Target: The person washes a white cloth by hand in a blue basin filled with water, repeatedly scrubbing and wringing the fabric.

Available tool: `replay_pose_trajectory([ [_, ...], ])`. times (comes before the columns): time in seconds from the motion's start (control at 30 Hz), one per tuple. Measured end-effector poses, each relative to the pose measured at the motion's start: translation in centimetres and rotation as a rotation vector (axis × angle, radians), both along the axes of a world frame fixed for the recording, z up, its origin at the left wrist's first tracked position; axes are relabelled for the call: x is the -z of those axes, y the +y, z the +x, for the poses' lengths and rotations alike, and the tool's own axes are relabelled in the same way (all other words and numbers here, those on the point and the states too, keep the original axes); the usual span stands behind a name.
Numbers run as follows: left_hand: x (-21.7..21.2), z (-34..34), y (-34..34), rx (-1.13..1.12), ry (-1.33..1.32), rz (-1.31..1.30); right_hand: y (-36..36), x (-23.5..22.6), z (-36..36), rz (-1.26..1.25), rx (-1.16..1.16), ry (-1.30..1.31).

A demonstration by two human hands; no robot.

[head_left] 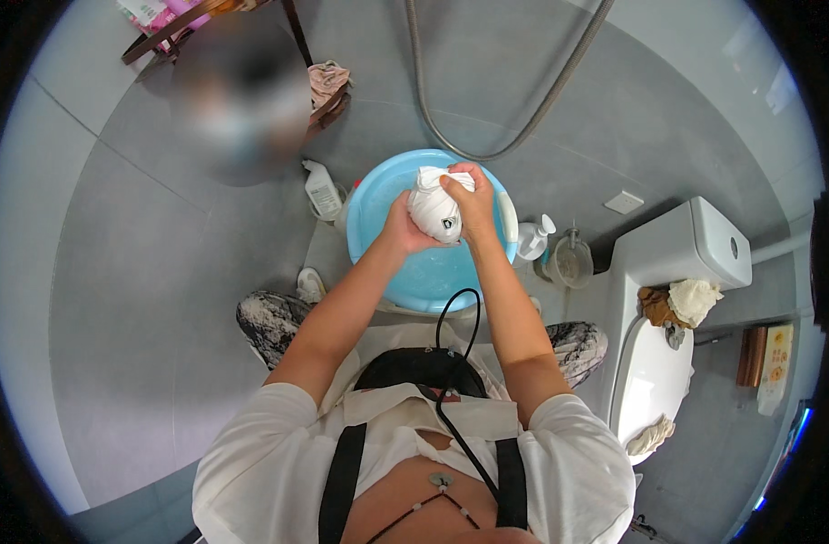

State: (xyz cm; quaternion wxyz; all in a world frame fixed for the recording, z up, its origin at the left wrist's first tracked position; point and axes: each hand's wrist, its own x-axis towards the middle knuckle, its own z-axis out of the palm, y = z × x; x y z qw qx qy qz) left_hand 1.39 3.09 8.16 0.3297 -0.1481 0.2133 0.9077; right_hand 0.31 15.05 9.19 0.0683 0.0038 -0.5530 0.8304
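While over the blue basin (392,272), both hands closed on white cloth (435,210).

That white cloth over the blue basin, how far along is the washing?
Already done: the white cloth is out of the blue basin, bunched into a tight wad. In hand: the left hand and right hand both grip it above the basin, as if wringing. Left, probably: finishing the squeeze and laying it out.

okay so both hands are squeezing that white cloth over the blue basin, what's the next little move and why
Probably twist it tighter in place. Both the left hand and right hand grip the bunched white cloth directly above the blue basin, so anything wrung out should fall into it.
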Motion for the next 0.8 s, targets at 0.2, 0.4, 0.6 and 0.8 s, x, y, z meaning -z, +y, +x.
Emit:
replay_pose_trajectory([
  [0.2, 3.4, -2.4, 0.1, -0.360, 0.038, 0.005, -0.7, 0.2, -0.1, 0.105, 0.102, 0.101],
  [0.4, -0.1, -1.8, 2.2, -0.743, 0.405, -0.573, -0.9, 2.8, 1.0, -0.528, 0.104, -0.234],
  [0.6, -1.6, -0.4, 2.9, -0.754, 0.809, -0.917, -0.6, 3.0, 0.9, -0.848, -0.342, -0.432],
  [0.8, -3.1, 1.4, 2.8, -0.709, 1.216, -1.194, 1.3, 2.6, -2.0, -0.881, -0.743, -0.507],
])
